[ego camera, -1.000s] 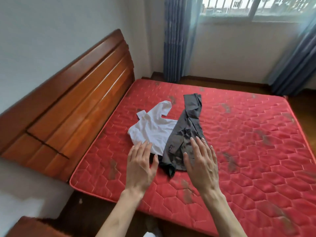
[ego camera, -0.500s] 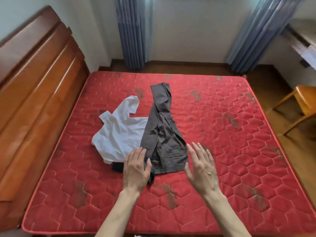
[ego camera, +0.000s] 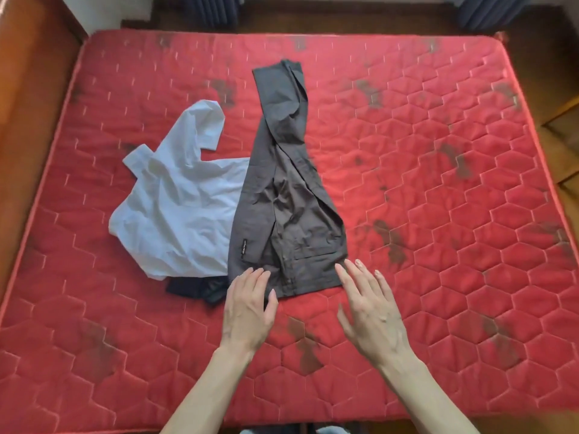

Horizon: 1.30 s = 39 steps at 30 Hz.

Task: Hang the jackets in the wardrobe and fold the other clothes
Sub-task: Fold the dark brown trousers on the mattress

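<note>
Red mattress (ego camera: 438,214) lies bare rightward; both hands, left (ego camera: 247,308) and right (ego camera: 368,305), spread at the grey trousers' (ego camera: 282,198) near edge.

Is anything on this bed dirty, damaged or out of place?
Yes. The red mattress has dark, worn-looking patches scattered over its quilting. The white shirt lies crumpled, partly under the grey garment.

The mattress (ego camera: 438,214) is red, quilted in a hexagon pattern with scattered dark brownish stains. The trousers (ego camera: 282,198) are plain dark grey-brown with a small black label. The shirt (ego camera: 178,208) is plain white. A black garment (ego camera: 194,288) peeks out beneath them. The headboard (ego camera: 28,89) is orange-brown wood. The curtains (ego camera: 492,10) are blue-grey.
</note>
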Available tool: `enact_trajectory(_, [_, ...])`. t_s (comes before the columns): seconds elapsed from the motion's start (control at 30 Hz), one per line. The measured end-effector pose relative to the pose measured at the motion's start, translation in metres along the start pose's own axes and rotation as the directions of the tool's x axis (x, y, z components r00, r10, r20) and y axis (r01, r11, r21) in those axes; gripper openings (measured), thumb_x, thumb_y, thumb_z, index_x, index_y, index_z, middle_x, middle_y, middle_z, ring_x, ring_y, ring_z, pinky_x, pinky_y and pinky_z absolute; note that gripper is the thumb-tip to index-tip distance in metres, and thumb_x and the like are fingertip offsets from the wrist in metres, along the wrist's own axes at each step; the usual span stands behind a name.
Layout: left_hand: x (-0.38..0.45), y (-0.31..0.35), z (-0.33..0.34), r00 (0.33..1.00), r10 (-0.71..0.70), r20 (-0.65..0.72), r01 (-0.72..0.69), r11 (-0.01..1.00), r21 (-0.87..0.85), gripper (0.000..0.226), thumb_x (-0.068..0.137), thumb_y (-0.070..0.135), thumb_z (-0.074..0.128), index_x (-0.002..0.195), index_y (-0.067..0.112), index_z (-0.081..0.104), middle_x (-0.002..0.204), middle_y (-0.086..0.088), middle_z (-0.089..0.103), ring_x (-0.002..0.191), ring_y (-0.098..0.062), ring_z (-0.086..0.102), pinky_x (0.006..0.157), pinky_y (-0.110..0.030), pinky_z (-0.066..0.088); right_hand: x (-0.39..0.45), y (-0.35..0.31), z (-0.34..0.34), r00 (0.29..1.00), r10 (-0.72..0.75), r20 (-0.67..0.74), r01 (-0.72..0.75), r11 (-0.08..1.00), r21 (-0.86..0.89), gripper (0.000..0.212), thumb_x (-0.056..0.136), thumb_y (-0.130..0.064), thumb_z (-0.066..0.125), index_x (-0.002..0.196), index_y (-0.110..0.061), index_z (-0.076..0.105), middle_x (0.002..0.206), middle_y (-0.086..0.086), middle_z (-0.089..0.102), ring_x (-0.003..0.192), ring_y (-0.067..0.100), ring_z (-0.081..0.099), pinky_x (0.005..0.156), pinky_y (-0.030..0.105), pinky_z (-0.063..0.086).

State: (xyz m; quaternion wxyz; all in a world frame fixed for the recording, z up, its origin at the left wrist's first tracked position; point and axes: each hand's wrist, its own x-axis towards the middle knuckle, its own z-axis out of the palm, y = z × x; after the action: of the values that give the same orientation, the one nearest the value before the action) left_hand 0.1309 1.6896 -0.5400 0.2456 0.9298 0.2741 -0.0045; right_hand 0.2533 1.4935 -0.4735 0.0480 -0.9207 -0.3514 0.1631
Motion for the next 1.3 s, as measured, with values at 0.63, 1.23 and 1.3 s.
enact_trajectory(0.63, [0.062, -0.091, 0.22, 0.939, -0.05, 0.341, -0.095, 0.913, 0.396, 0.081, 0.082, 0.025, 0.069, 0.154, 0.005, 0.039, 0.163, -0.021, 0.032, 0.15, -0.035, 0.034, 0.122, -0.044, 0.032, 0.118, 0.082, 0.27, 0.944, -0.002, 0.329, 0.047, 0.991, -0.129, 0.078, 0.098, -0.026, 0.05, 0.166, -0.014, 0.015, 0.175, 0.009, 0.012, 0.16, 0.029, 0.016, 0.128, 0.042, 0.018])
enact_trajectory(1.23, [0.077, -0.098, 0.189, 0.951, -0.048, 0.305, -0.135, 0.823, 0.551, 0.059, 0.046, -0.01, 0.083, 0.1, 0.007, 0.07, 0.09, -0.014, 0.062, 0.074, -0.036, 0.06, 0.056, -0.04, 0.048, 0.141, 0.094, 0.244, 0.961, -0.268, 0.073, 0.272, 0.857, -0.437, 0.023, 0.069, -0.01, 0.079, 0.086, -0.02, 0.067, 0.079, 0.002, 0.064, 0.07, 0.023, 0.064, 0.06, 0.034, 0.048])
enact_trajectory(1.3, [0.077, -0.086, 0.175, 0.95, -0.078, 0.303, -0.106, 0.832, 0.544, 0.051, 0.049, -0.006, 0.084, 0.095, 0.011, 0.07, 0.086, -0.011, 0.064, 0.075, -0.034, 0.062, 0.061, -0.039, 0.049, 0.137, 0.101, 0.226, 0.964, -0.26, 0.049, 0.258, 0.882, -0.394, 0.027, 0.067, -0.004, 0.08, 0.086, -0.018, 0.066, 0.077, 0.003, 0.062, 0.07, 0.026, 0.063, 0.064, 0.036, 0.049])
